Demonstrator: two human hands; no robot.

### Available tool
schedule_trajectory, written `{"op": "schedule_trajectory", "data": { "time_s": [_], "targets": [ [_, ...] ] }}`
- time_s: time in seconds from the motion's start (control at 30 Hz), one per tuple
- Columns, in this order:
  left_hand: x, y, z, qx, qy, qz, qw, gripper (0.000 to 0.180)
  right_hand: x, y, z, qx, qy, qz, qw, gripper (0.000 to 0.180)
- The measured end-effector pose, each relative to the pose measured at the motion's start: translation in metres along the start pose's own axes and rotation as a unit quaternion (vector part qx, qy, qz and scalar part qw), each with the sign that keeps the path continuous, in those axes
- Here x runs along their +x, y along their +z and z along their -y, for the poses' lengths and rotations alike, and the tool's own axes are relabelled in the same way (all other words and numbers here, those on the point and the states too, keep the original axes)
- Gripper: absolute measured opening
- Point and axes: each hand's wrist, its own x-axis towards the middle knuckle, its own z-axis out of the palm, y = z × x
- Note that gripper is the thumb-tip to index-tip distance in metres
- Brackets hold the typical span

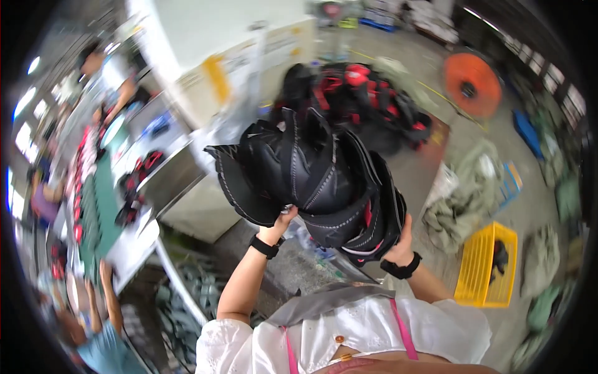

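Note:
A thick bundle of black stitched leather pieces [311, 174], with red showing between some layers, is raised in front of me. My left hand [279, 225] grips the bundle's lower left edge from beneath. My right hand [400, 246] supports its lower right side, fingers hidden behind the pieces. Both wrists wear black bands. A grey apron with pink straps covers my chest at the lower edge.
A heap of black and red pieces [361, 100] lies on the floor beyond. A yellow crate [486, 268] and grey-green sacks [464, 193] sit right. A long worktable [99, 212] with seated people runs left. An orange reel [472, 84] stands far right.

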Motion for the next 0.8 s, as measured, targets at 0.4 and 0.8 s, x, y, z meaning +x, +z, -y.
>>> {"op": "schedule_trajectory", "data": {
  "time_s": [0.4,0.8],
  "targets": [
    [-0.141,-0.209,0.135,-0.043,-0.213,-0.357,0.908,0.031,0.158,0.269,0.084,0.167,-0.064,0.215,0.960,0.103],
    [-0.074,-0.340,0.250,-0.018,-0.186,-0.356,0.916,0.030,0.252,0.472,0.066,0.144,-0.263,0.122,0.946,0.059]
  ]
}}
